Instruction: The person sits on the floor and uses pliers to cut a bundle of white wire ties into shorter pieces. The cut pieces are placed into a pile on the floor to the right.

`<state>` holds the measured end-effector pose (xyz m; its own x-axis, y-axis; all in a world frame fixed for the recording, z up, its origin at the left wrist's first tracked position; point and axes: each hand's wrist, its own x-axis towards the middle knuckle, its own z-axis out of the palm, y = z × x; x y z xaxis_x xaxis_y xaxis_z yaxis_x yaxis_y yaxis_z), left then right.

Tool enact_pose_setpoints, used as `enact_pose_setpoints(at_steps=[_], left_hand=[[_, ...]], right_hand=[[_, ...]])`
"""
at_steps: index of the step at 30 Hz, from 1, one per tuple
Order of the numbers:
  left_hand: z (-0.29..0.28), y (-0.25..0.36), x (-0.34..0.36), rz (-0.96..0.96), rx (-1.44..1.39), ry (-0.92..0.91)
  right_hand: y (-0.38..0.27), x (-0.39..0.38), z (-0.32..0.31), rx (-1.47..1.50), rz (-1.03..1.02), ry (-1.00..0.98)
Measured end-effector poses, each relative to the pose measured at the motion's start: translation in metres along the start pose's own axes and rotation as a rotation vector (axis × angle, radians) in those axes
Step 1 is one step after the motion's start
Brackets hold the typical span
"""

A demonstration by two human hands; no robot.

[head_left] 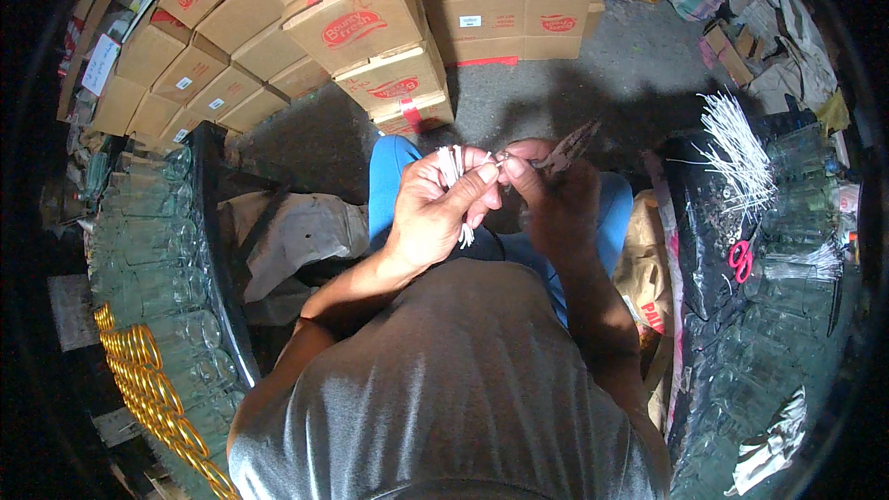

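My left hand [433, 199] is closed around a small bunch of white wicks [449, 165], whose ends stick out above and below the fingers. My right hand [554, 187] is closed too, with a rusty, pointed tool that looks like pliers [572, 146] jutting out from it to the upper right. Between the two hands, thumbs and fingertips meet at a tiny piece [501, 157] on the end of a wick. Its details are too small to make out. Both hands are above my lap, in front of my blue trousers [394, 154].
At my right, a black-covered surface carries loose white wicks [736, 156], small metal bits [738, 219] and pink-handled scissors [741, 261]. Rows of glass jars [153, 250] stand on both sides. Gold rings [148, 380] lie at the left. Cardboard boxes [370, 28] are stacked ahead.
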<state>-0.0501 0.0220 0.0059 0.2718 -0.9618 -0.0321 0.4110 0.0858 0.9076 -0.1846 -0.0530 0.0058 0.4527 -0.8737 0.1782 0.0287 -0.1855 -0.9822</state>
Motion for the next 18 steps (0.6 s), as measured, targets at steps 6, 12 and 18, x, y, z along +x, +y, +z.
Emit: enact_pose_setpoints(at_steps=[6, 12, 18], left_hand=[[-0.0002, 0.0038, 0.0017, -0.037, -0.014, -0.015], [-0.0019, 0.0023, 0.0026, -0.042, -0.047, -0.015], [-0.0010, 0.0032, 0.0034, -0.063, -0.075, -0.014]], right_hand=[[-0.0003, -0.0030, 0.0052, -0.027, -0.037, 0.062], [0.0061, -0.0042, 0.0086, -0.002, -0.083, 0.076], [0.0065, -0.0048, 0.0085, -0.061, -0.094, 0.085]])
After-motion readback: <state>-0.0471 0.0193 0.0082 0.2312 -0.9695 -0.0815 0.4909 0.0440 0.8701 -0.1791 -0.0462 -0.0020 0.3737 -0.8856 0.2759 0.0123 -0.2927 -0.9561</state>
